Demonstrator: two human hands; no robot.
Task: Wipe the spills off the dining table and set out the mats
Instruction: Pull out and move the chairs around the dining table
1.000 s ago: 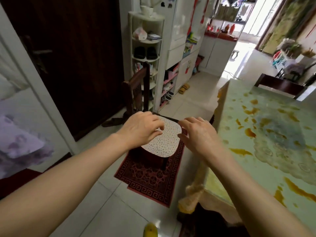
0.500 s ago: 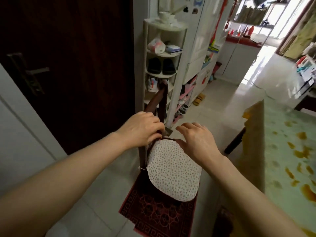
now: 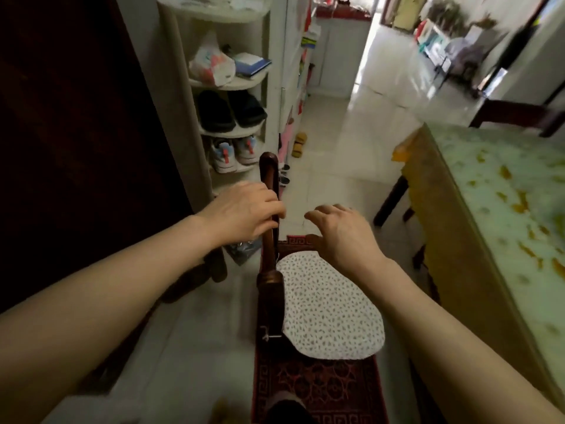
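Head view, looking down over two bare forearms at a dark wooden chair [image 3: 269, 179] seen from above. Its back rail stands upright and its seat is covered by a red patterned cloth [image 3: 321, 390]. On that seat, against the inner face of the chair back, lies the mat [image 3: 327, 310], a pale speckled oval lying flat. I cannot tell whether it is one mat or a stack.

The left grip [image 3: 247, 212] is clenched round the top rail of the chair back. The right grip [image 3: 342, 234] is released, its fingers spread and loosely bent with nothing in them. It hangs over the end of the mat farthest from the camera, and I cannot tell whether the palm touches the mat.

To the right of the chair, across a strip of floor, stands the desk [image 3: 489, 209], its green-white top dotted with orange spills [image 3: 519, 197]. Beyond the chair, on the left, is a white shoe shelf [image 3: 232, 84].

The mat looks thin, light and soft, likely fabric, so it should droop if lifted by one edge. It should not break. A good hold would be a pinch at the rim, thumb underneath, at one of the long oval's ends. Holding both ends would keep it flat. Because the spills remain, a mat laid on the desk now would probably soak them up.
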